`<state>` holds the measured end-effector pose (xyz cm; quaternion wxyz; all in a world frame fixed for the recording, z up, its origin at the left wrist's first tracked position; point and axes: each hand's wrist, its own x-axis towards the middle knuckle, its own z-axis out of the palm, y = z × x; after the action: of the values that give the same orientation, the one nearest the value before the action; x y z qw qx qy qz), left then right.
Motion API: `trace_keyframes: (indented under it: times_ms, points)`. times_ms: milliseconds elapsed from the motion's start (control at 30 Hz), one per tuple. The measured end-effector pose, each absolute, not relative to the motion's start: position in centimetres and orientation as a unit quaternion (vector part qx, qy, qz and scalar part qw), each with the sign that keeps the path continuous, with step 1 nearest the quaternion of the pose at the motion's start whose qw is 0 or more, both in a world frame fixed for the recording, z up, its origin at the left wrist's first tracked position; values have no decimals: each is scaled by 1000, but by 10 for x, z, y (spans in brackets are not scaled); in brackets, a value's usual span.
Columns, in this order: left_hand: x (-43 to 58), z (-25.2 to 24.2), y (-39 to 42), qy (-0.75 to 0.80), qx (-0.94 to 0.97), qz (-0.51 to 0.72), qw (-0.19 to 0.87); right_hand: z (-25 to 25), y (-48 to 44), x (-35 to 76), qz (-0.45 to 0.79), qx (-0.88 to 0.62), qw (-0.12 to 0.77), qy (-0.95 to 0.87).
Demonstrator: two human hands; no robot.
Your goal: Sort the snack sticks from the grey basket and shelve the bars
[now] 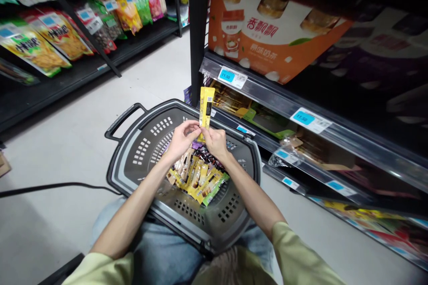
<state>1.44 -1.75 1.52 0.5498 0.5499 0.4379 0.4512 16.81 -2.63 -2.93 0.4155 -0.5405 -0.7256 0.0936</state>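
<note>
Above the grey shopping basket (133,173), left hand (180,139) and right hand (216,141) pinch the bottom end of 1 yellow sachet (206,107), long axis upright, top end pointing toward the shelf.

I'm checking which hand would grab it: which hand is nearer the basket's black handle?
Left. The left hand is on the side toward the black handle; the right hand is farther over. Both pinch the yellow packet over the basket.
</note>
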Motion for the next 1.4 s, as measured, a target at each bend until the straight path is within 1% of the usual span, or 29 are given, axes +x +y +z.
trace_keyframes:
  times_ms: [167,333,567,667,1000,1400]
  points:
    - [15,18,-17,439,560,447,542,-30,-26,169,92,-545,403,-729]
    - [16,16,-18,433,579,418,550,-27,-25,173,107,-537,430,-718]
    - [14,11,-18,427,596,389,558,-26,-24,174,78,-526,445,-721]
    - [14,11,-19,430,609,372,552,-25,-23,174,64,-510,456,-727]
    - [14,8,-20,459,627,358,518,-26,-25,172,80,-479,482,-729]
    - [13,14,-21,462,651,334,501,-26,-26,171,94,-474,479,-733]
